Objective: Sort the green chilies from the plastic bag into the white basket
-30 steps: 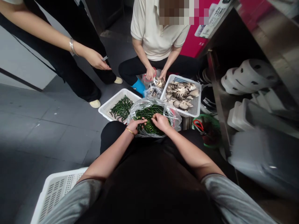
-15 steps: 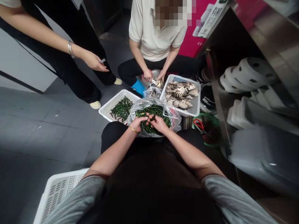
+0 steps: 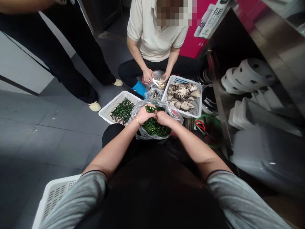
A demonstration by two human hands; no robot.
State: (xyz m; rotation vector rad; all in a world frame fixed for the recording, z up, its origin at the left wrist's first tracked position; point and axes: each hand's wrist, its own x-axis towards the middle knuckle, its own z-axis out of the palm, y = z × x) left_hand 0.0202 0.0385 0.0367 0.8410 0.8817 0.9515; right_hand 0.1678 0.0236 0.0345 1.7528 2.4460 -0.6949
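A clear plastic bag (image 3: 178,118) full of green chili peppers (image 3: 156,127) lies open in front of my lap. Over it, my left hand (image 3: 144,114) is wrapped round a small bunch of green peppers, their ends showing above the fingers. My right hand (image 3: 163,118) is closed close beside it, fingertips meeting the left hand's; what it pinches is too small to make out. To the left of the bag, a white perforated basket (image 3: 106,112) holds more green peppers (image 3: 122,110).
Across from me a seated person (image 3: 156,35) cuts mushrooms with red-handled scissors (image 3: 145,80). A white basket of mushrooms (image 3: 183,95) stands right of them. Another person's legs (image 3: 71,73) are at left. Red-handled scissors (image 3: 200,125) rest in a green basket (image 3: 218,144); shelves line the right.
Both my hands have moved up slightly, and the left has turned so the pepper ends show. The standing person's arm has withdrawn up and left. Across from me, the scissors have opened.
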